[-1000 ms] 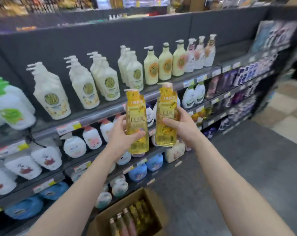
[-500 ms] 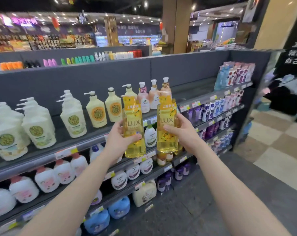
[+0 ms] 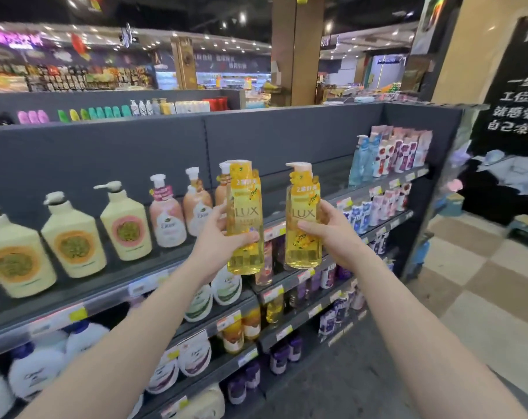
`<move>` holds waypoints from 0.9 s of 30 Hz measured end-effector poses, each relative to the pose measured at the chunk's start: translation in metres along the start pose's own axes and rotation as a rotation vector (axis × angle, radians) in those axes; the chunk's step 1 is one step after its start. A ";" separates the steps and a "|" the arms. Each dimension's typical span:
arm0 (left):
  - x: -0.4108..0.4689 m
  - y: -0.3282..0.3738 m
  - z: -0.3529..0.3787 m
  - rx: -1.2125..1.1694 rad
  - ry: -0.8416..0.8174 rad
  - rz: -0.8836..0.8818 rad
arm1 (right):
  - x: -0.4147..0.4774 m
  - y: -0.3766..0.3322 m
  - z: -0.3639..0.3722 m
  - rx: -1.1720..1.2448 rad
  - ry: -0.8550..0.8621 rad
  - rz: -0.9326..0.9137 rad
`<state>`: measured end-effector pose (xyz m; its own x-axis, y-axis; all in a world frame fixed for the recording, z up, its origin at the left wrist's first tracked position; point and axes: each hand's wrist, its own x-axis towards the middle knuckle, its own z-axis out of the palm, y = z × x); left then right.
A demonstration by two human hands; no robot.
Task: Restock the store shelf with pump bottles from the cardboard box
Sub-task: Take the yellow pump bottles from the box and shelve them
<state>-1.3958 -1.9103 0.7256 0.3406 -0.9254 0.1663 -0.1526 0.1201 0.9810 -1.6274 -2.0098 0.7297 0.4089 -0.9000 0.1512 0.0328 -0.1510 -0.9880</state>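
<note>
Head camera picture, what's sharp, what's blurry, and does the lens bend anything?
Head view: the two yellow bottles, in the left hand and the right hand, are fairly sharp, their labels readable; the cream bottles at the left are smeared by motion blur; the wide lens bows the top shelf; ceiling lights flare, no harsh shadows.

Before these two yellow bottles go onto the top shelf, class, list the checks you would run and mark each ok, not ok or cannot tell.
1. Left hand grips the left LUX bottle firmly: ok.
2. Right hand grips the right LUX bottle firmly: ok.
3. Both bottles upright, pumps on top: ok.
4. Free gap on the top shelf between the pink Dove bottles and the blue bottle: ok.
5. Price tag matches LUX: cannot tell, blurred.
6. Cardboard box within reach: cannot tell, out of view.
</note>
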 end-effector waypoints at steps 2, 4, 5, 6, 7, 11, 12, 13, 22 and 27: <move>0.046 -0.003 0.030 -0.005 0.001 0.015 | 0.043 0.007 -0.033 0.022 0.007 0.009; 0.083 -0.002 0.060 0.003 0.011 0.002 | 0.080 0.012 -0.064 0.029 0.002 0.016; 0.101 -0.002 0.074 0.007 0.015 -0.006 | 0.099 0.014 -0.080 0.026 0.001 0.014; 0.117 -0.001 0.087 0.012 0.023 -0.007 | 0.116 0.016 -0.095 0.029 0.004 0.012; 0.135 -0.002 0.099 0.025 0.029 -0.012 | 0.134 0.018 -0.111 0.039 0.007 0.006; 0.197 -0.010 0.147 0.078 0.055 0.000 | 0.200 0.031 -0.169 0.064 -0.019 -0.020; 0.211 -0.012 0.160 0.079 0.067 -0.002 | 0.218 0.034 -0.183 0.070 -0.034 -0.025; 0.225 -0.014 0.174 0.075 0.079 -0.001 | 0.236 0.038 -0.198 0.075 -0.055 -0.031; 0.318 -0.024 0.292 0.073 0.275 -0.033 | 0.392 0.063 -0.316 0.066 -0.224 -0.030; 0.351 -0.031 0.335 0.083 0.382 -0.072 | 0.452 0.075 -0.347 0.025 -0.313 -0.005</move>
<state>-1.5820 -2.3590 0.7196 0.6716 -0.7279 0.1382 -0.1848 0.0161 0.9826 -1.7572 -2.5696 0.7350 0.6693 -0.7292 0.1426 0.0562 -0.1417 -0.9883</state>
